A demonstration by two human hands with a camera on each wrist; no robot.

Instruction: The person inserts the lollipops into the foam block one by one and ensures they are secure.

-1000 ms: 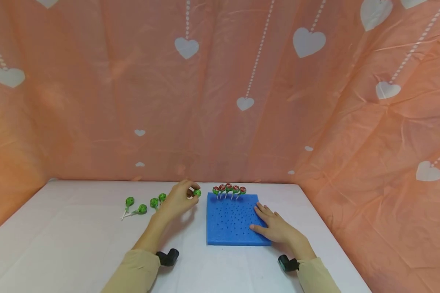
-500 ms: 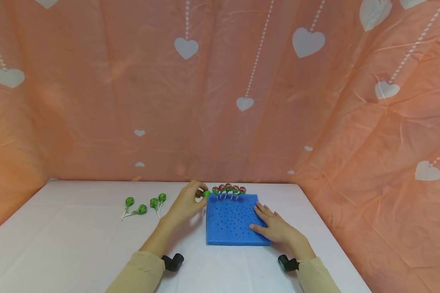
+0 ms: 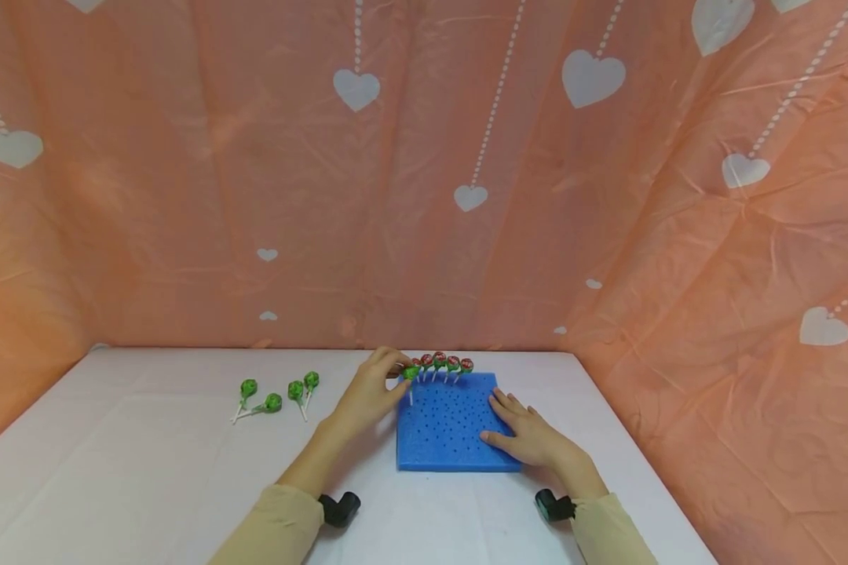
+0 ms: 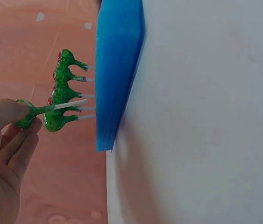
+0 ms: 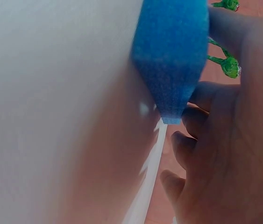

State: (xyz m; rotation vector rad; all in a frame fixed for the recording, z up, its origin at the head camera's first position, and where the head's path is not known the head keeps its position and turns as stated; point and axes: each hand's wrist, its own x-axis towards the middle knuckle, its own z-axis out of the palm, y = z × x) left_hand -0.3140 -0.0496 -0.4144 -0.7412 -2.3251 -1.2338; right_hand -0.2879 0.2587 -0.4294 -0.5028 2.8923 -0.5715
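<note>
The left hand (image 3: 367, 396) has moved to the right since a second ago, when it was over the bench (image 3: 148, 486) beside the blue foam block (image 3: 438, 443); now it is above the block's far left corner. Its fingers (image 4: 9, 112) are narrow, pinching a green lollipop (image 3: 411, 373) by the head. The lollipop's white stick (image 4: 70, 104), hidden by the hand in the earlier head views, now shows and points down at the block. In the left wrist view the tip stops just short of the block's top

The held lollipop is now in front of the left end of the row of red and green lollipops (image 3: 440, 359), partly covering it. All five in that row stand on their sticks near the block's far edge, as before. The right hand (image 3: 530, 439) has stayed put, fingers spread and resting on the block's right side, gripping nothing

Four loose green lollipops (image 3: 273, 402) lie unchanged on the bench to the left, in two pairs, well apart from the block
</note>
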